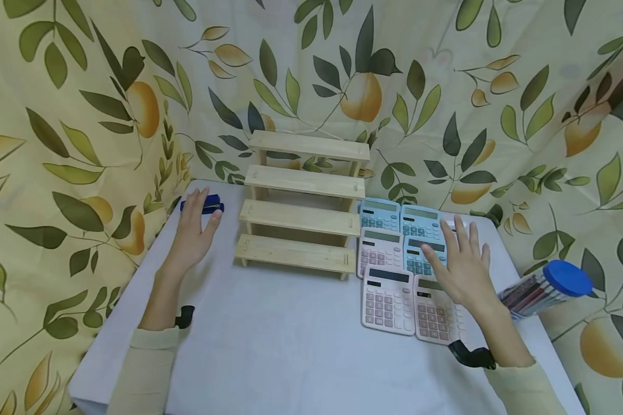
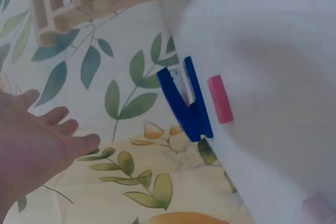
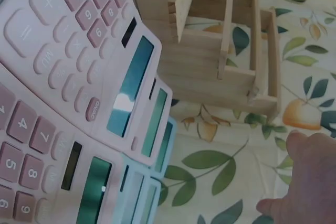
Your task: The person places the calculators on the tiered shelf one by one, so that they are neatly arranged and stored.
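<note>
A: Left hand [image 1: 194,230] lay flat on the white table [image 1: 291,340], fingers straight and spread, tips at a blue stapler [image 1: 203,205] near the far left corner. Not gripping it, as far as the head view showed.

B: And the right hand [image 1: 459,268]?

A: Fingers apart, holding nothing, held over the calculators [image 1: 402,259]. Six of them lay flat in a tight block just right of the wooden stepped shelf [image 1: 303,204]: two pale blue at the back, a pink and a blue in the middle, two pink in front. Whether the palm touched the front right one, I could not tell; the hand hid it.

B: Risks?

A: The stapler sat close to the table's edge. The left wrist view showed it half open, jaws splayed, beside a small pink block [image 2: 219,99]. A careless push could have sent it over the side. On the right, a clear tube of pens [image 1: 542,288] with a blue cap lay tilted at the table's right edge; a sweep of the forearm could have knocked it off.

B: Materials?

A: Calculators were smooth plastic, thin slabs with rounded corners and raised keys, likely to slide on the cloth. The shelf was bare pale wood, four flat steps with pegged sides. The backdrop was leaf-printed fabric.
</note>
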Action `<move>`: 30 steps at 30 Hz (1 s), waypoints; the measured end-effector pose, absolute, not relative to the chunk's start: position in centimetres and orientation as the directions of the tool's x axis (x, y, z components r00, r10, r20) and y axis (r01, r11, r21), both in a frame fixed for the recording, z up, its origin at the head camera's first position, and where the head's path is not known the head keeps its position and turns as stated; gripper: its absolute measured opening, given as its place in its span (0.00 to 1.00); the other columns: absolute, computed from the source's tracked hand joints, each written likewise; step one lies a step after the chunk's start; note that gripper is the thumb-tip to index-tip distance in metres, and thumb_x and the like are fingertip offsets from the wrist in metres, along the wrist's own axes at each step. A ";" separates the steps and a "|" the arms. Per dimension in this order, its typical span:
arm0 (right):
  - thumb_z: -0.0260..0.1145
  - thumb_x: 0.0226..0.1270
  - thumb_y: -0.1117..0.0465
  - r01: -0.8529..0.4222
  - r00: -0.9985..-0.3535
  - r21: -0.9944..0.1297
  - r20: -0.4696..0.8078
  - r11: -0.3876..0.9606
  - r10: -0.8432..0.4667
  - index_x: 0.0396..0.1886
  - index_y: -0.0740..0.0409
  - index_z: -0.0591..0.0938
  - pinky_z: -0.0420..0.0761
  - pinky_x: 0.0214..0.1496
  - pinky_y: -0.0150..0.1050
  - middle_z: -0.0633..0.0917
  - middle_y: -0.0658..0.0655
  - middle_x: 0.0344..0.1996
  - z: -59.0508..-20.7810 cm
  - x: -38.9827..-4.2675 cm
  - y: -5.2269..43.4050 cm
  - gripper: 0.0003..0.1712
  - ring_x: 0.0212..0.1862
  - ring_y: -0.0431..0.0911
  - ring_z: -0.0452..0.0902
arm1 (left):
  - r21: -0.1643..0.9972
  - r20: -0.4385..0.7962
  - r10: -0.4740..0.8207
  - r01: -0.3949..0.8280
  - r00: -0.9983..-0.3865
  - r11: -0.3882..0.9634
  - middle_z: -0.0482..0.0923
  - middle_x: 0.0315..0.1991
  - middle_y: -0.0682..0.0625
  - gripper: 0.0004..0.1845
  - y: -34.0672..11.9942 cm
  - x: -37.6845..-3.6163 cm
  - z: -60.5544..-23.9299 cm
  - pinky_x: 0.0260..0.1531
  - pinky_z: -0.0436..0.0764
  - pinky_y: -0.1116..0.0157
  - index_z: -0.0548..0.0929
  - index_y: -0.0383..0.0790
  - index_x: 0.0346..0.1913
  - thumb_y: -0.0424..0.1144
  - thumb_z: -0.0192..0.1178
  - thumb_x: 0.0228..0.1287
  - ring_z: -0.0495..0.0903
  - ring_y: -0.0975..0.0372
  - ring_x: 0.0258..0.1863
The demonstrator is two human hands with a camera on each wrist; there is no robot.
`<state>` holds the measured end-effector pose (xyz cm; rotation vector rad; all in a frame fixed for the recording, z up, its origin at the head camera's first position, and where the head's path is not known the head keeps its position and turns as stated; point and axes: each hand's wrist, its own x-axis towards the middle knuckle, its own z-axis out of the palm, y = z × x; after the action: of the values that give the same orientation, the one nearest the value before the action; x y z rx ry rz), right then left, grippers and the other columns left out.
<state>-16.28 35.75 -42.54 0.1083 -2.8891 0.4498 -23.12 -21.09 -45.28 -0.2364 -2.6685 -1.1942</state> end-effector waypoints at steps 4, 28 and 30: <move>0.47 0.81 0.34 -0.113 -0.975 -0.314 0.218 0.943 -0.044 0.86 0.56 0.48 0.27 0.71 0.81 0.39 0.67 0.84 -42.7 -15.6 35.9 0.48 0.82 0.68 0.22 | 0.778 0.248 0.052 0.231 -0.967 0.584 0.37 0.86 0.46 0.39 -21.1 -23.4 -45.6 0.74 0.47 0.28 0.44 0.57 0.86 0.61 0.44 0.82 0.39 0.42 0.83; 0.52 0.83 0.43 -0.078 -0.987 -0.367 0.157 0.927 -0.021 0.85 0.61 0.47 0.31 0.69 0.85 0.38 0.71 0.83 -45.3 -8.8 36.9 0.45 0.80 0.74 0.23 | 0.996 0.086 0.033 0.085 -0.996 -0.023 0.45 0.85 0.41 0.33 -19.3 -24.2 -48.2 0.81 0.52 0.45 0.41 0.48 0.86 0.48 0.35 0.87 0.44 0.50 0.84; 0.54 0.82 0.43 -0.066 -0.989 -0.359 0.149 0.931 -0.013 0.85 0.62 0.48 0.33 0.68 0.86 0.38 0.71 0.83 -45.9 -8.3 36.9 0.46 0.80 0.75 0.24 | 0.994 0.060 0.019 0.058 -0.998 -0.091 0.45 0.85 0.41 0.33 -19.0 -24.2 -48.4 0.81 0.51 0.46 0.40 0.49 0.86 0.49 0.35 0.87 0.45 0.50 0.84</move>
<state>-8.29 36.94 -45.90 0.0608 -2.9445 0.5551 -24.21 -19.00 -48.37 -0.0895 -2.0993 -2.2995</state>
